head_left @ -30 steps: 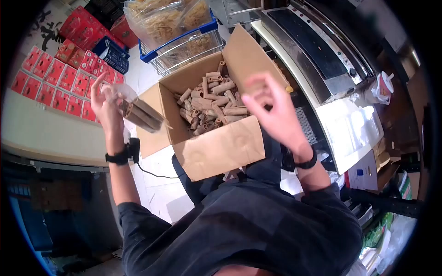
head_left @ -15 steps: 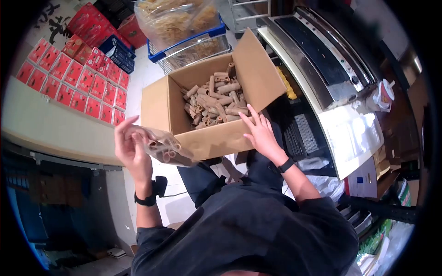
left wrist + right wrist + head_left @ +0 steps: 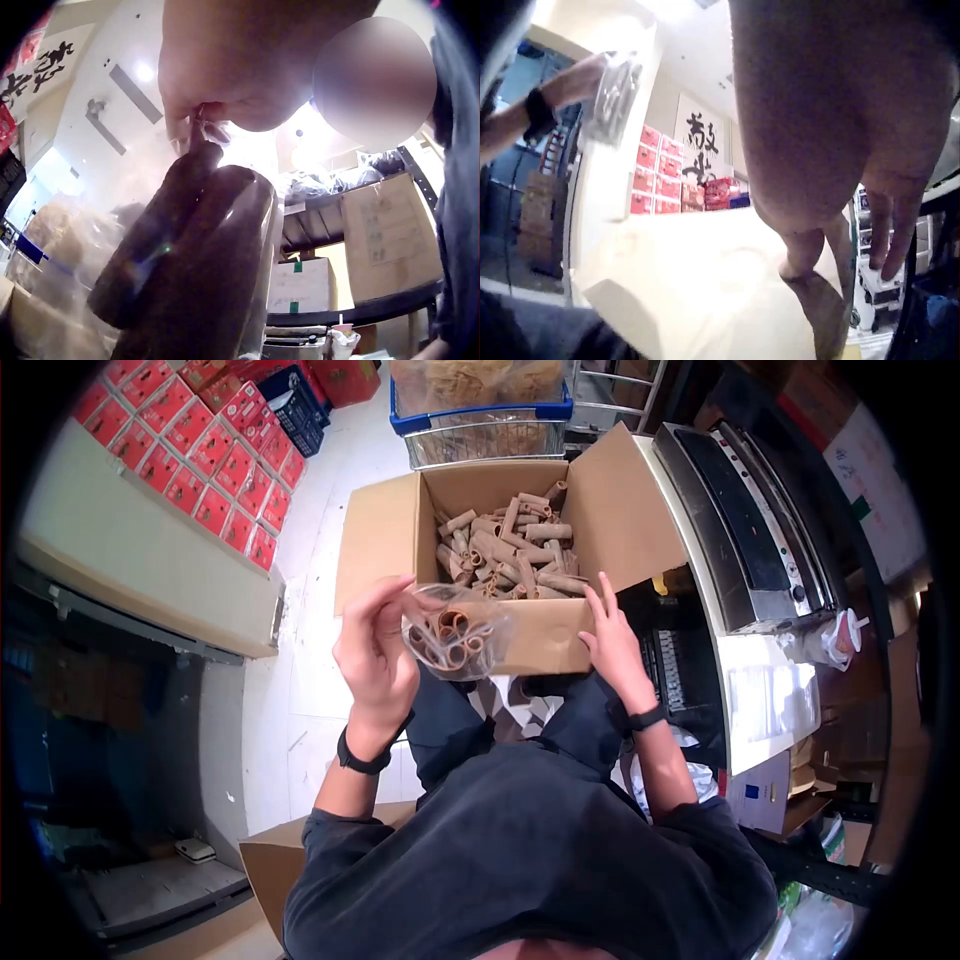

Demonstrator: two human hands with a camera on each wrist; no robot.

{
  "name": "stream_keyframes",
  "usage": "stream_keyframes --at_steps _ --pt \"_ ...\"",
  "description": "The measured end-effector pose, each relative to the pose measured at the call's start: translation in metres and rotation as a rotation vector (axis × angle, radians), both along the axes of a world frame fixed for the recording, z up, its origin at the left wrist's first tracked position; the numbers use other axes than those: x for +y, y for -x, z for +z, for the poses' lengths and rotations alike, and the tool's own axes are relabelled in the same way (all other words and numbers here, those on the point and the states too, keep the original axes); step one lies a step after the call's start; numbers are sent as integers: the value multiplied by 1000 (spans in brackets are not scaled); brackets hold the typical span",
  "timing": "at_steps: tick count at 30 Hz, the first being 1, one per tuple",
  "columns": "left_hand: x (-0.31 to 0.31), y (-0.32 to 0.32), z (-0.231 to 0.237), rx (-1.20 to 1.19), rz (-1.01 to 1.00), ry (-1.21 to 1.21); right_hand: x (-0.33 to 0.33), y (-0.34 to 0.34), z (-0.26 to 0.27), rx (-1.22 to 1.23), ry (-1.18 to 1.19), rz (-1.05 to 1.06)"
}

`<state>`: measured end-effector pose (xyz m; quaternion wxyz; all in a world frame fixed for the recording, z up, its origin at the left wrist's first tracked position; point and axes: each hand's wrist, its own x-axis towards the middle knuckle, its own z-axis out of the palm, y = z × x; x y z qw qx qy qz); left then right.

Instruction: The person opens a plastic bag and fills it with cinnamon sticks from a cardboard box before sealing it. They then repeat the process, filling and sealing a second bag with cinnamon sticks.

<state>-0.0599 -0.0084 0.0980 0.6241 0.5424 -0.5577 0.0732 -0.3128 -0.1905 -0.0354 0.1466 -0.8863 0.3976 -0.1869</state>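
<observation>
My left hand (image 3: 376,652) pinches the gathered top of a clear plastic bag (image 3: 490,622). Several brown cinnamon sticks (image 3: 457,654) are inside it, their round ends showing in the head view. From the left wrist, long dark sticks (image 3: 210,270) hang below the fingers. The bag is over the near left part of an open cardboard box (image 3: 545,638), which holds a loose heap of cinnamon sticks (image 3: 500,550). On the box's near right corner rests my right hand (image 3: 620,655), fingers extended along the edge and thumb against the front flap (image 3: 705,277).
A blue-rimmed wire cart (image 3: 480,428) with bagged goods stands behind the box. Stacked red cartons (image 3: 200,460) line the left. To the right are a metal machine (image 3: 745,540) on a white counter and a keyboard (image 3: 668,670). Another cardboard box (image 3: 275,860) sits at lower left.
My left hand has brought the bag rightward to the front of the box. The right hand came down onto the box edge and stays there. The head view has turned.
</observation>
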Motion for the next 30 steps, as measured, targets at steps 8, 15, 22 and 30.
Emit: stream_keyframes --at_steps 8,15,22,30 --pt "-25 1 6 -181 -40 7 44 -23 158 -518 -238 370" --pt "-44 -4 -7 -279 -48 147 33 -54 160 -699 -105 448" --pt "-46 -1 14 423 -448 -154 21 -48 162 -772 -417 325" --pt "-50 -18 27 192 -393 -424 9 -45 164 -788 -751 341"
